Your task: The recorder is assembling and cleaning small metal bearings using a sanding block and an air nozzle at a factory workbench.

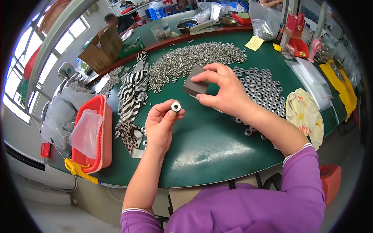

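Ring [176, 110] in L hand [160, 124], block [191, 85] in R hand [229, 92]

Windows [64, 42] are showing bright, upper left; a green desk [217, 167] is spanning mid-frame; floor [91, 202] is appearing lower left.

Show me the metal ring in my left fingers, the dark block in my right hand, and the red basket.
Metal ring [176, 103]: head view, front face, just above its hole.
Dark block [190, 86]: head view, broad side face.
Red basket [107, 136]: head view, right-hand wall.
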Action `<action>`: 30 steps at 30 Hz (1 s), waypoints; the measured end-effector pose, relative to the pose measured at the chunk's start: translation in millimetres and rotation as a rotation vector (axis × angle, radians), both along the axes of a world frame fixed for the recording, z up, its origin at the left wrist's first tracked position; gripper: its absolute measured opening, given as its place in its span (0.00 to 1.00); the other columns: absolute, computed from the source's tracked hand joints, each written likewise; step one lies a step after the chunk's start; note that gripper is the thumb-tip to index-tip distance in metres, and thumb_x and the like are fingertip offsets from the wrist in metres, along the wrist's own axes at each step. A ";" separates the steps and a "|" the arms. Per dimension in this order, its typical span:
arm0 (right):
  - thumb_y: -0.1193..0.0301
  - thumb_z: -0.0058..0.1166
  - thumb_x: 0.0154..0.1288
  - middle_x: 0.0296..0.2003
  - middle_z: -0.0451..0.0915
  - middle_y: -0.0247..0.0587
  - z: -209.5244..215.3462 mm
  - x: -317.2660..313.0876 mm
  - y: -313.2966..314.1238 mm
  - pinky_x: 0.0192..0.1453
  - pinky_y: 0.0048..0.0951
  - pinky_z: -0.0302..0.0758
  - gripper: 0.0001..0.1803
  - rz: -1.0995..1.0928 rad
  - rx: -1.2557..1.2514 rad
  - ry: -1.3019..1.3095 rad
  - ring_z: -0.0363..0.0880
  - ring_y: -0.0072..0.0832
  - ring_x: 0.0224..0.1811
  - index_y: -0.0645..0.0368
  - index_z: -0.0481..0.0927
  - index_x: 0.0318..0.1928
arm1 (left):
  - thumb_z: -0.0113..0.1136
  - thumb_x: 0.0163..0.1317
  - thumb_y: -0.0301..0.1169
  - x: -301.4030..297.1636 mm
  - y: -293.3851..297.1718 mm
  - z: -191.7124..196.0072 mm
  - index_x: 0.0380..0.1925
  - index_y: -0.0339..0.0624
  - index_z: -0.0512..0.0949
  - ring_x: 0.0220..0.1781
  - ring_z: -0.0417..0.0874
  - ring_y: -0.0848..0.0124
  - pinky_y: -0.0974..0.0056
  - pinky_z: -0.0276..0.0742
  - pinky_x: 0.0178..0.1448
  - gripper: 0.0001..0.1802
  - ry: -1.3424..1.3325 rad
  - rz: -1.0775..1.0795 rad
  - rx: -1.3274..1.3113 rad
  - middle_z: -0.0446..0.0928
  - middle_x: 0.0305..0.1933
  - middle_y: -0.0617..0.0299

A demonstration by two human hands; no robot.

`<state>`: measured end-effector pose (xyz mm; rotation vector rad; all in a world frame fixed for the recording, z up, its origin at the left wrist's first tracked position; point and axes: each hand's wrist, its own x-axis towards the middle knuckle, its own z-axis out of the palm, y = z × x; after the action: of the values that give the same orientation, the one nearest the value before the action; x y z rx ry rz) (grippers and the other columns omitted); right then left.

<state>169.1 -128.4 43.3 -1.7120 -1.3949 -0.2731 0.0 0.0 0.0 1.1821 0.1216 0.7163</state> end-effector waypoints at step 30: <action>0.65 0.63 0.41 0.48 0.68 0.46 6.4 -43.6 -8.1 0.55 0.40 0.67 0.19 0.372 0.088 -0.112 0.68 0.44 0.51 0.47 0.79 0.40 | 0.58 0.59 0.25 -1.0 2.1 -7.2 0.41 0.38 0.73 0.44 0.78 0.73 0.67 0.75 0.50 0.10 -0.042 -0.048 -0.051 0.77 0.43 0.60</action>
<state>125.5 -136.5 49.8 -1.3507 -1.7249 -0.2205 -1.0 2.1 -7.2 1.1177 0.0757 0.6913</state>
